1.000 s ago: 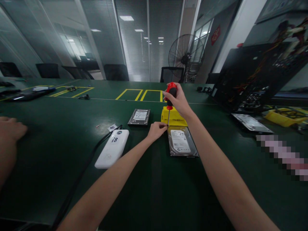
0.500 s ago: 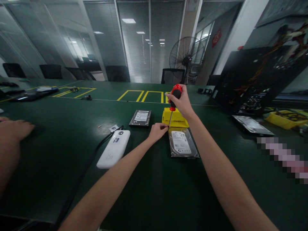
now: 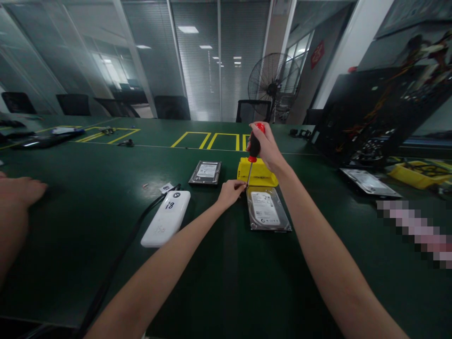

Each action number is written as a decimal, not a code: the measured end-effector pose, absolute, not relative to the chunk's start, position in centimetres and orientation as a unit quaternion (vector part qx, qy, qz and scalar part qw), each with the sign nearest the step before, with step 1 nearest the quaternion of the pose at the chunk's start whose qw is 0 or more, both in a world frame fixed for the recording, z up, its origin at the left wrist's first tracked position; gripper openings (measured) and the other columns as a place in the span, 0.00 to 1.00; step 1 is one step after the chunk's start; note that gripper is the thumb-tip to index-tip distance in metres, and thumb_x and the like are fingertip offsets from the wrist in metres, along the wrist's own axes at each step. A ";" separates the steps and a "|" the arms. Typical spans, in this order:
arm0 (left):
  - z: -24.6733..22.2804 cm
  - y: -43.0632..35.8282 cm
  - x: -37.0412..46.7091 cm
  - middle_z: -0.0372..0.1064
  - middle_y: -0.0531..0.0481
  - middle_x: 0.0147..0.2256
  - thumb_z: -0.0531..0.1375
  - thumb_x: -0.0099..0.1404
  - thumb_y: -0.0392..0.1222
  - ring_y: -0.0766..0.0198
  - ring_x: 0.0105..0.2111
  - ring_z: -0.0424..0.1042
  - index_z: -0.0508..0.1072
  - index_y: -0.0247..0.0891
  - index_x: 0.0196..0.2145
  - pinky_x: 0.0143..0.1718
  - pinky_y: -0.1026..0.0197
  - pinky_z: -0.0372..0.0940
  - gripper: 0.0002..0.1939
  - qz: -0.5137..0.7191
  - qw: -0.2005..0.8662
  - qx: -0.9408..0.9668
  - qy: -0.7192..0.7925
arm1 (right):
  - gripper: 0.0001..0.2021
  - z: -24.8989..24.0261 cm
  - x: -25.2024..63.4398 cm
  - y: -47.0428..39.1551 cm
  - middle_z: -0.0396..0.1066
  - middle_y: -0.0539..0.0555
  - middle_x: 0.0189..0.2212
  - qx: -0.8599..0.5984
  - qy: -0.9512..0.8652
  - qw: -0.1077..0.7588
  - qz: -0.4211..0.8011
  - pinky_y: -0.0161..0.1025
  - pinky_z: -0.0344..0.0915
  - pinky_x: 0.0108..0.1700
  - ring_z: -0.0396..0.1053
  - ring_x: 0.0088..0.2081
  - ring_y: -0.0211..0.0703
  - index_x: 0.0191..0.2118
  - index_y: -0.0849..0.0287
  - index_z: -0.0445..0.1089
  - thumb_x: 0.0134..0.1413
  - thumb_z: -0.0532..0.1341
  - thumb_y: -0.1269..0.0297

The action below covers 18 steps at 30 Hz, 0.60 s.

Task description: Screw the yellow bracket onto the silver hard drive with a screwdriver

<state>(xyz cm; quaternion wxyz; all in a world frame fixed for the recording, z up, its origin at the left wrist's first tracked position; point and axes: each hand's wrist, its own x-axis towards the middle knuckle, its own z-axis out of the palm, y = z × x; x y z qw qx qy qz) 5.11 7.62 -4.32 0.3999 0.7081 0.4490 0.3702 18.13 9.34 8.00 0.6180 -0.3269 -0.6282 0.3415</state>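
Note:
A hard drive (image 3: 265, 210) with a white label lies flat on the green table, its far edge against a yellow plastic block (image 3: 257, 172). My right hand (image 3: 267, 147) is closed around the red and black handle of a screwdriver (image 3: 254, 147). The shaft points down, slightly tilted, and its tip meets the drive's far left corner. At that corner my left hand (image 3: 230, 194) pinches with thumb and forefinger beside the tip; whatever is between the fingertips is too small to make out. A second hard drive (image 3: 205, 173) rests farther back on the left.
Left of my forearm lies a white power bank (image 3: 167, 219) with a black cable (image 3: 122, 256). Another person's hand (image 3: 30, 190) rests at the left edge. On the right are another drive (image 3: 369, 182), a yellow tray (image 3: 418, 174) and an open computer case (image 3: 367, 117).
My right hand has shifted its grip on the screwdriver handle, its fingers now wrapping round more of it. The left hand and the drive have stayed in place.

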 end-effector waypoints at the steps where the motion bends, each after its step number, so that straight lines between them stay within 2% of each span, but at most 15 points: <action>1: -4.4 7.7 5.1 0.75 0.44 0.40 0.58 0.63 0.34 0.64 0.33 0.75 0.75 0.30 0.44 0.22 0.69 0.70 0.12 0.370 0.400 0.707 0.451 | 0.18 8.1 18.2 9.4 0.59 0.48 0.29 -0.324 -0.621 0.619 0.354 0.37 0.67 0.29 0.64 0.24 0.33 0.42 0.52 0.57 0.52 0.57 0.45; 8: -4.6 7.8 5.2 0.76 0.44 0.38 0.58 0.62 0.33 0.64 0.31 0.75 0.76 0.29 0.42 0.22 0.69 0.70 0.12 0.378 0.386 0.707 0.456 | 0.19 8.4 18.4 9.1 0.63 0.46 0.30 -0.315 -0.589 0.634 0.390 0.33 0.68 0.30 0.65 0.27 0.31 0.39 0.53 0.58 0.47 0.62 0.48; 13: -4.7 7.8 5.1 0.76 0.43 0.37 0.58 0.62 0.34 0.63 0.32 0.75 0.76 0.29 0.43 0.22 0.68 0.71 0.12 0.378 0.389 0.706 0.456 | 0.19 8.7 18.2 8.6 0.63 0.46 0.29 -0.338 -0.596 0.642 0.344 0.34 0.69 0.33 0.67 0.27 0.32 0.36 0.54 0.56 0.45 0.65 0.53; 18: -4.7 7.8 5.1 0.76 0.44 0.38 0.58 0.62 0.34 0.63 0.32 0.75 0.76 0.30 0.43 0.23 0.67 0.71 0.12 0.376 0.386 0.712 0.451 | 0.22 8.8 18.3 8.2 0.62 0.45 0.25 -0.367 -0.592 0.647 0.311 0.36 0.68 0.30 0.67 0.24 0.34 0.37 0.54 0.54 0.43 0.66 0.52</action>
